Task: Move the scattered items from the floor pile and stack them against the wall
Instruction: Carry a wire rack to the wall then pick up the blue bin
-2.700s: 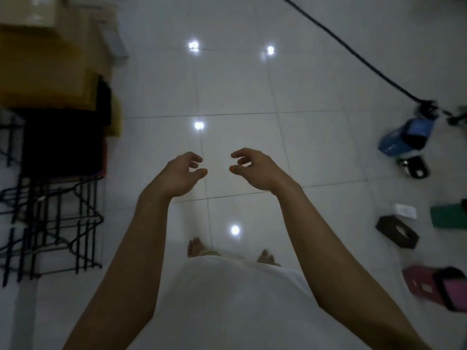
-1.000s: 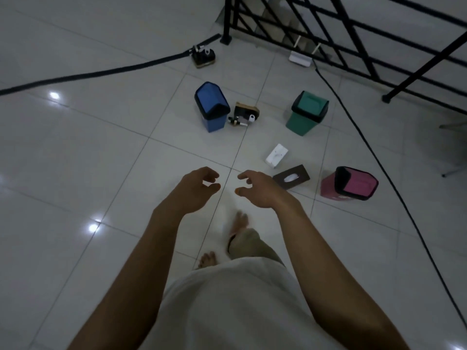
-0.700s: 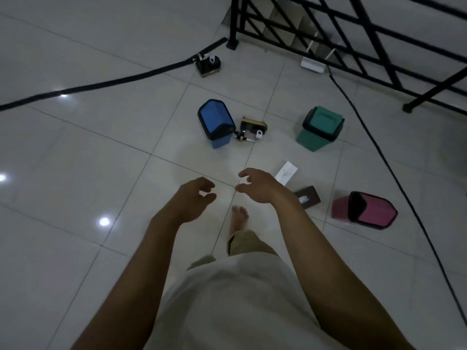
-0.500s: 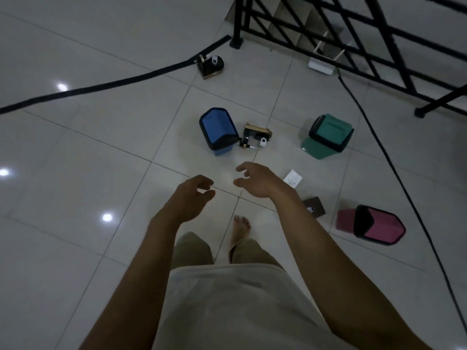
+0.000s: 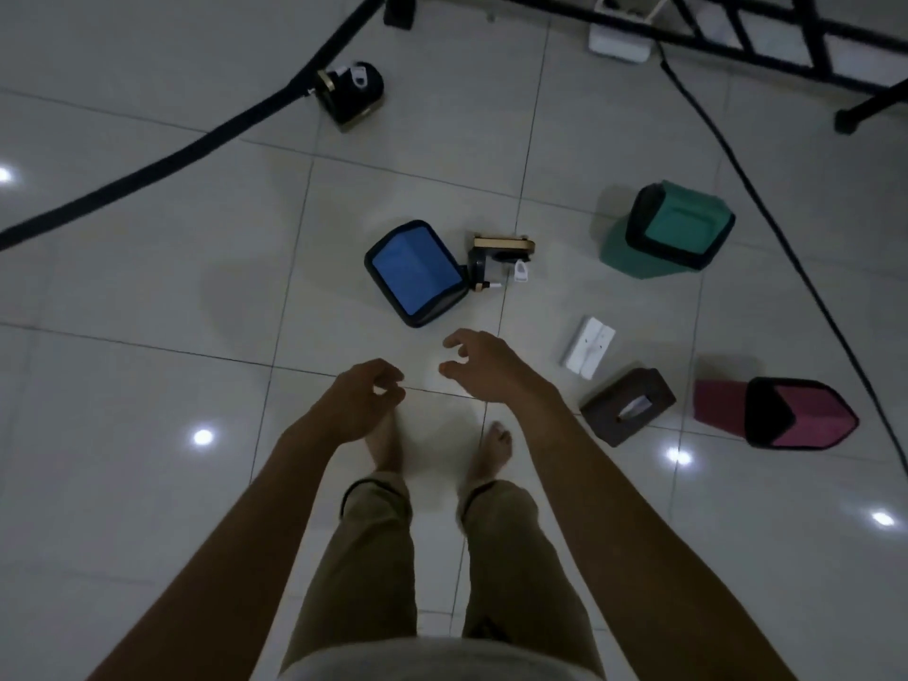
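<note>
A person stands barefoot on tile, left hand (image 5: 361, 403) and right hand (image 5: 484, 368) loosely curled, empty, above the blue bin (image 5: 415, 272) and brown tissue box (image 5: 626, 412).

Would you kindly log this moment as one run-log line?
phase: approach | left hand: empty | right hand: empty, nearest blue bin | green bin, pink bin: on floor
</note>
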Motion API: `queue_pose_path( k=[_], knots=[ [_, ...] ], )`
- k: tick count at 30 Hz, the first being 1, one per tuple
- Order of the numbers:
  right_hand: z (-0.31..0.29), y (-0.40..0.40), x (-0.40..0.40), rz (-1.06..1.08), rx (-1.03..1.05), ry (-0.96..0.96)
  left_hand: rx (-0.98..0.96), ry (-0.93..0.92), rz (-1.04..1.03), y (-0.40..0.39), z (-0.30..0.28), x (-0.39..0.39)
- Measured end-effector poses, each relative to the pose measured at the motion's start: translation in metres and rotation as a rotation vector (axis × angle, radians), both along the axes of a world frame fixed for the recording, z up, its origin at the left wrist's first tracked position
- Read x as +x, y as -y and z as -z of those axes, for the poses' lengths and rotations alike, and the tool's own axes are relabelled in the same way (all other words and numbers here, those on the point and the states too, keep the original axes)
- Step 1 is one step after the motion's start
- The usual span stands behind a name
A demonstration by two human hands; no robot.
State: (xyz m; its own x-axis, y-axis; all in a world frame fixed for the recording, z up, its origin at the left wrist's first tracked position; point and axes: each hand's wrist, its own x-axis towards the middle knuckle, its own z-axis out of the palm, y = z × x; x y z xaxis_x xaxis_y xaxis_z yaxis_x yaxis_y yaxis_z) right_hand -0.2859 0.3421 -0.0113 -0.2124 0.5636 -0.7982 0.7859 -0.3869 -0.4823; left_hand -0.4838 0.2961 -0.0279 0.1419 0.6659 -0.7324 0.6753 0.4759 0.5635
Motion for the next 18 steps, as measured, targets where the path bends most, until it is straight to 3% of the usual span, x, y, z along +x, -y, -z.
queue_pose_path(
  k=[6,11,14,18],
  knots=[
    [0.107,-0.057,-0.013,0.010,0.011,0.000,-0.062,-0.026,0.063,-0.072,0.110,0.001],
    [0.203,-0.087,0.001,-0.002,0.179,0.066,-0.102,-0.058,0.056,-0.094,0.204,0.020],
    [0.256,-0.095,0.011,0.043,0.258,0.124,-0.142,-0.045,-0.047,-0.089,0.251,0.035],
    [0.314,-0.097,0.016,0.010,0.186,0.140,-0.245,0.052,-0.304,-0.084,0.295,0.048]
  ],
)
